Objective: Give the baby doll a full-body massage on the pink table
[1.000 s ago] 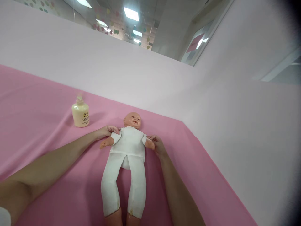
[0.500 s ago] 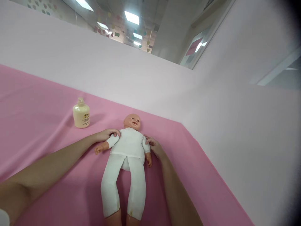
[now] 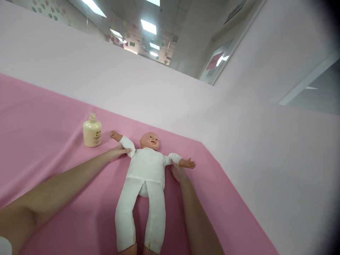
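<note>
Both arms stretched forward, left hand (image 3: 118, 153) and right hand (image 3: 177, 172) flat

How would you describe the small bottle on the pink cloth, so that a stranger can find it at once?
A pink cloth covers the whole surface, and a baby doll in white clothes lies on it. Just past the doll's raised arm, beyond the person's left hand, stands the bottle. It is the only upright thing: squat, cream-yellow, with a pump top.

The scene is being lit evenly and brightly by ceiling panels (image 3: 148, 26) overhead, which are being blown out to white glare. Only soft, faint shadows are being cast on the pink cloth (image 3: 39, 117). Straight lines are being bent by wide-angle distortion, and the right edge is being darkened by vignetting.
</note>
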A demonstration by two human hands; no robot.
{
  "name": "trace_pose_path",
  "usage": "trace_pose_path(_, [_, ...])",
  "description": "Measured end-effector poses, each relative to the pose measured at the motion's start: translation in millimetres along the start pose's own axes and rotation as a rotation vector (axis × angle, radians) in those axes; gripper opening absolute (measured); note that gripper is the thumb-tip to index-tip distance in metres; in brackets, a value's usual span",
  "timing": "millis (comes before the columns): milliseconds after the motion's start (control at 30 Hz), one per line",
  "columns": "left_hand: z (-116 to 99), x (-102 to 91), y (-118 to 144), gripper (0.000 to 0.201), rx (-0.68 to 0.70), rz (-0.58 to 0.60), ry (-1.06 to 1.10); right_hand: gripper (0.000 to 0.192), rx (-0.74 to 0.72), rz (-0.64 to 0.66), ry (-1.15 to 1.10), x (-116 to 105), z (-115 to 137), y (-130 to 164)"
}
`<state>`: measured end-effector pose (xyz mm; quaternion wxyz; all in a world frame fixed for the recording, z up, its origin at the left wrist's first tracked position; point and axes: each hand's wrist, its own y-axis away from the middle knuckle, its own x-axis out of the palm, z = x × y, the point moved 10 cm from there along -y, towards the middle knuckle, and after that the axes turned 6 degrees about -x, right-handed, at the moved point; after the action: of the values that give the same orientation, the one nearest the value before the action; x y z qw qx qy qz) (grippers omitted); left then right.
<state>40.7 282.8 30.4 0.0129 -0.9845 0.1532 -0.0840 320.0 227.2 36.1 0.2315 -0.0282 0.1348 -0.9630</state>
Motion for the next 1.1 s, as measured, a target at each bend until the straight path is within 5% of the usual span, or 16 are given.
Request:
trace_pose_path(100, [-2, 1.6, 2, 0.040, -0.036, 0.118, 0.175, 0.042, 0.050, -0.249, -0.032, -17, -7, 3])
trace_pose_path(367, [7, -19.9, -5, 0.035, -0.162, -0.032, 0.325, 0.048, 0.163, -0.604, -0.126, -49, -16, 26])
trace_pose_path(633, [8, -32.2, -4, 0.025, -0.231, -0.131, 0.346, 0.042, 0.068, -0.873, -0.098, -66, -19, 51])
trace_pose_path(767, [11, -34.8, -6, 0.022, -0.227, -0.144, 0.352, 0.045, 0.022, -0.985, -0.119, -58, -15, 67])
trace_pose_path(967, [14, -37.9, -10, 0.024, -0.209, -0.162, 0.309, 0.032, 0.075, -0.985, -0.157, -29, -12, 83])
trace_pose_path(1100, [13, -36.9, -10, 0.026, -0.201, -0.157, 0.310, 0.031, 0.164, -0.838, -0.213, 14, -8, 83])
